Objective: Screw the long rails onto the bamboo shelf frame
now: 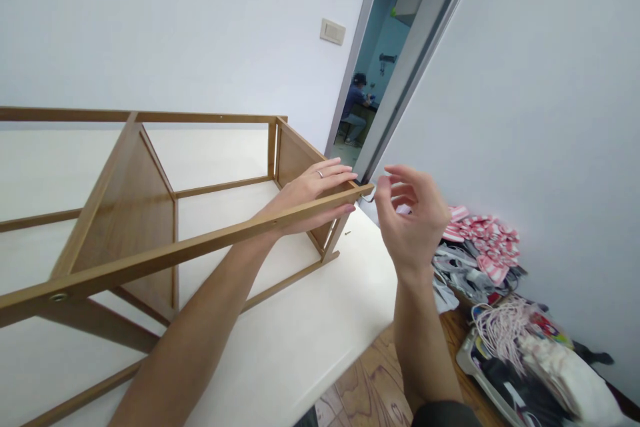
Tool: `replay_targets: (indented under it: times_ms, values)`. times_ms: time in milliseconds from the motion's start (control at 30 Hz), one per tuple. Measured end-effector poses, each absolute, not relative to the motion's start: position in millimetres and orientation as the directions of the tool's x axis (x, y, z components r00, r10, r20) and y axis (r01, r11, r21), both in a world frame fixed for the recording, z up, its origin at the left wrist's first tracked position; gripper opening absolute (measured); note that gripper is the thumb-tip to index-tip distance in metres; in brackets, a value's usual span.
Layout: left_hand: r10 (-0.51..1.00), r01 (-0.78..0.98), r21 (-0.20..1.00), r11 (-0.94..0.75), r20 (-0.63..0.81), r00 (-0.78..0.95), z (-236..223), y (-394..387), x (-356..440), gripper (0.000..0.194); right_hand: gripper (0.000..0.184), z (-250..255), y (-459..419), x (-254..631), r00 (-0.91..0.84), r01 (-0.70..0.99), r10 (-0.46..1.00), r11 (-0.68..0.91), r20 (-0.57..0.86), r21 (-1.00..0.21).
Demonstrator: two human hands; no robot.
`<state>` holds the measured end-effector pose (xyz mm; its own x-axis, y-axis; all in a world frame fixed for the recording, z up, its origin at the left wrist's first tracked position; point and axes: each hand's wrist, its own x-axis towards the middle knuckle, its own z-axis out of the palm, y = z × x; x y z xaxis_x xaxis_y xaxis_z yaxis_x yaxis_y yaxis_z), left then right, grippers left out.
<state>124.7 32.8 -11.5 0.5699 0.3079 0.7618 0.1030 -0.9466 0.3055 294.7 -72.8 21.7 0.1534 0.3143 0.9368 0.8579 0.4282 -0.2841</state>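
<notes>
A bamboo shelf frame (125,213) lies on its side on a white table top (300,340), with flat panels and thin rails. My left hand (313,190), wearing a ring, wraps around a long bamboo rail (200,247) near its far end. My right hand (410,220) is raised beside that rail end, its thumb and fingertips pinching a small dark L-shaped hex key (369,197). The key's tip sits at the rail end, where the joint is hidden. A tiny screw (347,233) seems to lie on the table below.
Striped pink and grey fabric (480,247) is piled on the right, above a bag with pale cords (505,340) on the wooden floor (365,380). A seated person (355,110) works beyond a doorway (385,47).
</notes>
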Motion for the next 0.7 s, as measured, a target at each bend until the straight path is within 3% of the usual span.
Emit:
replay_targets:
  times_ms: [100, 167, 367, 700]
  values:
    - [0.327, 0.114, 0.323, -0.940, 0.752, 0.572, -9, 31, 124, 0.051, 0.014, 15, -68, 304, 0.251, 0.751, 0.425, 0.481, 0.870, -0.452]
    - [0.330, 0.111, 0.328, -0.938, 0.751, 0.572, -8, 30, 124, 0.050, 0.018, 8, -65, 310, 0.294, 0.726, 0.429, 0.481, 0.854, -0.492]
    - [0.331, 0.116, 0.325, -0.939, 0.756, 0.565, -8, 29, 124, 0.051, 0.020, -19, -56, 320, 0.254, 0.872, 0.289, 0.344, 0.923, -0.348]
    - [0.352, 0.105, 0.357, -0.928, 0.752, 0.557, -7, 27, 124, 0.053, 0.015, -59, -70, 315, 0.212, 0.853, 0.424, 0.359, 0.881, -0.378]
